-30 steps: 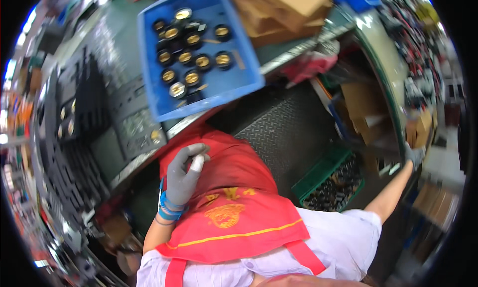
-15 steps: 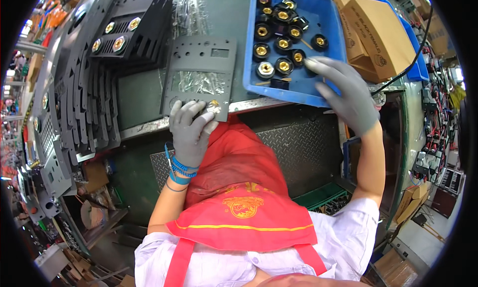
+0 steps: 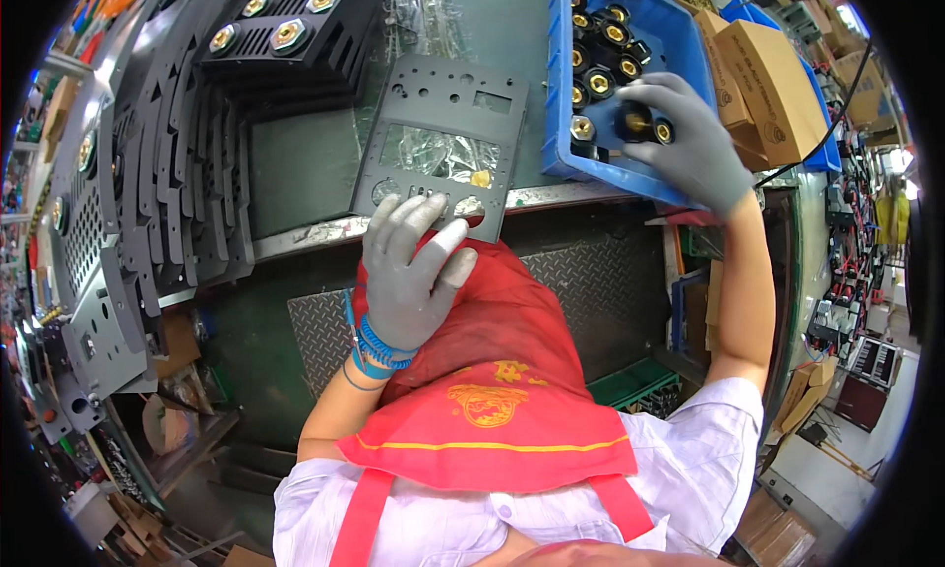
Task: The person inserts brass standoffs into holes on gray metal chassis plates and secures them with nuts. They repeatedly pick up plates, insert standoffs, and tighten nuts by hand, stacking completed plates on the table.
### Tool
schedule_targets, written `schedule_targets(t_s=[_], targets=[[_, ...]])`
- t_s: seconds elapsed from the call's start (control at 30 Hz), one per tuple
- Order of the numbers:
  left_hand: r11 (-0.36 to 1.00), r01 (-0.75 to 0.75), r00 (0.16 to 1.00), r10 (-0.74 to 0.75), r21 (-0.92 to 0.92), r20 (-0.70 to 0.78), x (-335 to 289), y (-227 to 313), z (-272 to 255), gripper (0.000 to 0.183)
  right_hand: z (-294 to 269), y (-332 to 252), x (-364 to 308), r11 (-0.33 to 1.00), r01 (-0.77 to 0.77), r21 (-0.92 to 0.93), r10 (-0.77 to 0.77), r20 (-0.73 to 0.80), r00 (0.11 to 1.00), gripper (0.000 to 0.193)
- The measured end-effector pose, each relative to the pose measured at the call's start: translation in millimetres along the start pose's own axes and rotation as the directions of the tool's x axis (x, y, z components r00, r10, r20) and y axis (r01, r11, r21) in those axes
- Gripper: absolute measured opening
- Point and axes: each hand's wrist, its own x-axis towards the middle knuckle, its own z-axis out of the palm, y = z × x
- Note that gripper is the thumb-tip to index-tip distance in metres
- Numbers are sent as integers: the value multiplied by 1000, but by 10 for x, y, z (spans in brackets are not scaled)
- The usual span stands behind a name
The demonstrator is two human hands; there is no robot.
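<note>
Here, the right hand (image 3: 694, 149) seemingly pinches a black fitting (image 3: 631, 124) at its left; the left hand (image 3: 404, 286) hangs open.

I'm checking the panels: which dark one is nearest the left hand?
The separate panel lying between the other dark panels and the blue bin; the left hand is at its near edge, the others grouped farther left.

A green workbench (image 3: 305, 173) with a metal front edge (image 3: 305, 236) spanned the far side, a diamond-plate sheet (image 3: 591, 262) showed beneath it, and an open shelf (image 3: 202, 454) stood low at left.
</note>
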Motion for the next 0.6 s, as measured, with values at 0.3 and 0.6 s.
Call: schedule_targets(t_s=[0.3,0.6], targets=[[938,-311,944,324,-154,67,207,196,-292,34,561,-1052,-472,593,-166,788,-207,348,914,56],[875,62,996,-87,-480,-31,-116,50,-379,41,1181,-1205,-519,-63,-373,926,-32,372,928,49]])
